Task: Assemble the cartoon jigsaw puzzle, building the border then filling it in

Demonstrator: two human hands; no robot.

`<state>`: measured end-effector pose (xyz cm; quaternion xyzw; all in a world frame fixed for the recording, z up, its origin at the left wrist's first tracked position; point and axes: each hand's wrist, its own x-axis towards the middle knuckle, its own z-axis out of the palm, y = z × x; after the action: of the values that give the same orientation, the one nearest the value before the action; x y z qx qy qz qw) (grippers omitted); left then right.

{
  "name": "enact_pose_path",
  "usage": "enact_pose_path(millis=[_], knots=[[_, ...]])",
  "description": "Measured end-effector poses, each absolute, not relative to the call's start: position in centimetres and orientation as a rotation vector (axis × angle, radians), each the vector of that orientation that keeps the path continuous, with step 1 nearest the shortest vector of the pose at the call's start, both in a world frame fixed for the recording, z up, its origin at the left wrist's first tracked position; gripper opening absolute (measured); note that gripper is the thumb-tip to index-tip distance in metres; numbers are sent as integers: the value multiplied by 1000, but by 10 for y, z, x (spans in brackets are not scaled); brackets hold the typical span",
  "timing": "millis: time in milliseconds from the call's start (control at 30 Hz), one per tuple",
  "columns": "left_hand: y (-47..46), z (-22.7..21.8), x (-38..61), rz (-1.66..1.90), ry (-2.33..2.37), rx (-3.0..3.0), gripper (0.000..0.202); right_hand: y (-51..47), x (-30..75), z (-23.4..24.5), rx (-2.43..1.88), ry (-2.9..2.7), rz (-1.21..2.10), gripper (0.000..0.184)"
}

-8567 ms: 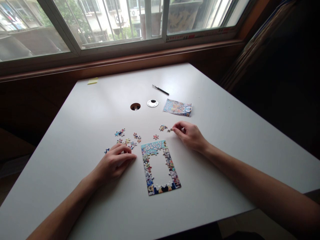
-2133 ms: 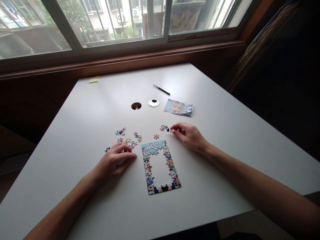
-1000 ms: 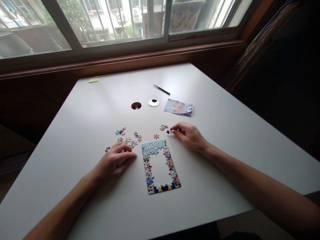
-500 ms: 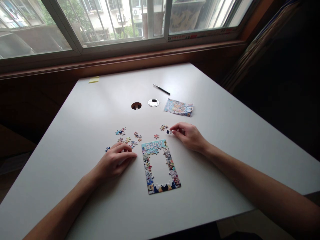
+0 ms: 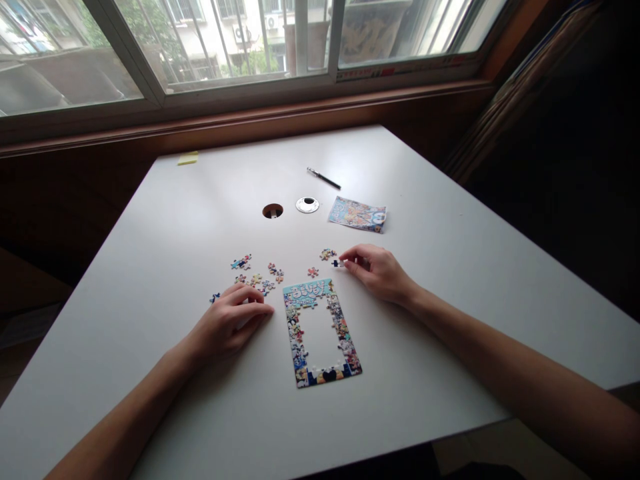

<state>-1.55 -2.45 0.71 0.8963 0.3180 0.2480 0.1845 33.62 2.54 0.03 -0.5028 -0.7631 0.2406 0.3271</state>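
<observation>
Between the thumb and index finger of my right hand (image 5: 377, 272) is a dark-and-white puzzle piece (image 5: 337, 264), low over the table or touching it. My left hand (image 5: 234, 317) rests on the tabletop, fingers loosely bent and apart, with no piece visible in it. Several loose puzzle pieces (image 5: 257, 279) lie just beyond its fingers, some partly hidden by them. Between my hands lies a jigsaw puzzle (image 5: 354, 360) with its border joined and its middle showing bare white. A single reddish piece (image 5: 313, 272) and a small group of pieces (image 5: 327, 255) sit above the puzzle.
A printed picture sheet (image 5: 357, 215) lies beyond my right hand, with a black pen (image 5: 324, 178) farther back. Near the table's middle are a round hole (image 5: 273, 212) and a silver ring cover (image 5: 307, 205). Yellow sticky notes (image 5: 188, 159) lie at the far left corner, below the window.
</observation>
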Motion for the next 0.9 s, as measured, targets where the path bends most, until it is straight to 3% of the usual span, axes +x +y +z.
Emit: enact_pose_path(millis=[900], knots=[[-24,4,-16,715,895,2484,33,25,335,1,-1315,-1991,628,19]])
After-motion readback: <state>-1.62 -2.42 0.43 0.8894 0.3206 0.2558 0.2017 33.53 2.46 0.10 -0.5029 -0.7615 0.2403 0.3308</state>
